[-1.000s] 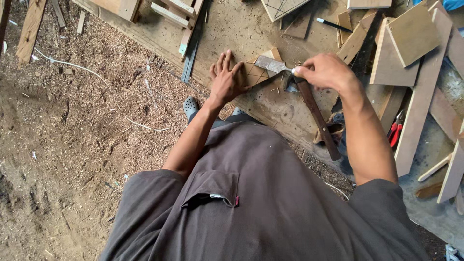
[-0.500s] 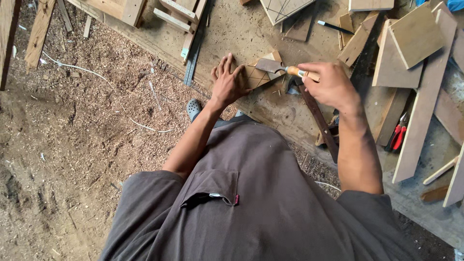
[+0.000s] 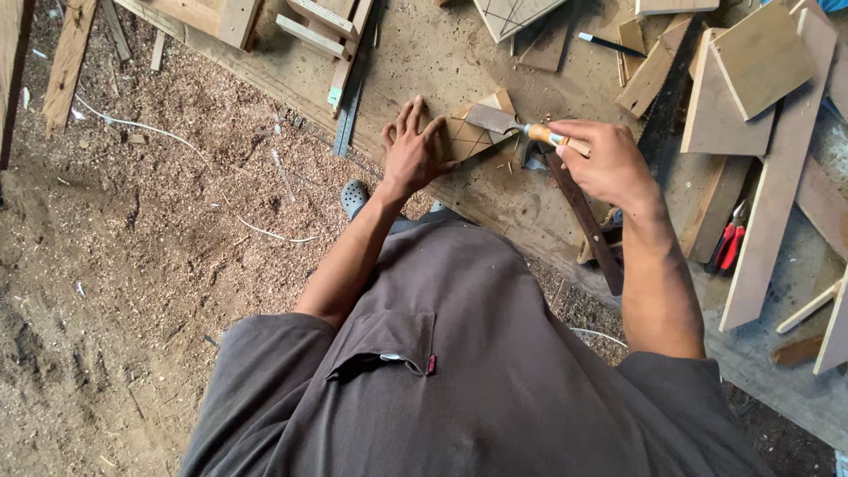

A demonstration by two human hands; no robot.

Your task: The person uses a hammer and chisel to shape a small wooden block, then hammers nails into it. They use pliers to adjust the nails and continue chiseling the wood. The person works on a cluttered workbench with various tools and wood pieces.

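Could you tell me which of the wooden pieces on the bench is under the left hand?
The small scored wooden piece, pinned by the left hand; the right hand holds a chisel on it.

Left hand (image 3: 413, 152) flat on wood piece (image 3: 473, 134), right hand (image 3: 603, 161) gripping chisel (image 3: 512, 125).

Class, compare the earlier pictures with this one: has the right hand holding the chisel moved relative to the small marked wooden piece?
Yes. The right hand with the wooden-handled chisel drew slightly away from the marked wooden piece.

The right hand (image 3: 609, 163) covers most of the chisel's handle (image 3: 543, 135), the left hand (image 3: 415, 150) hides part of the marked wooden piece (image 3: 473, 132), the gridded board (image 3: 512, 13) is cut off by the top edge, and the red-handled pliers (image 3: 729, 246) lie half under a plank (image 3: 777, 185).
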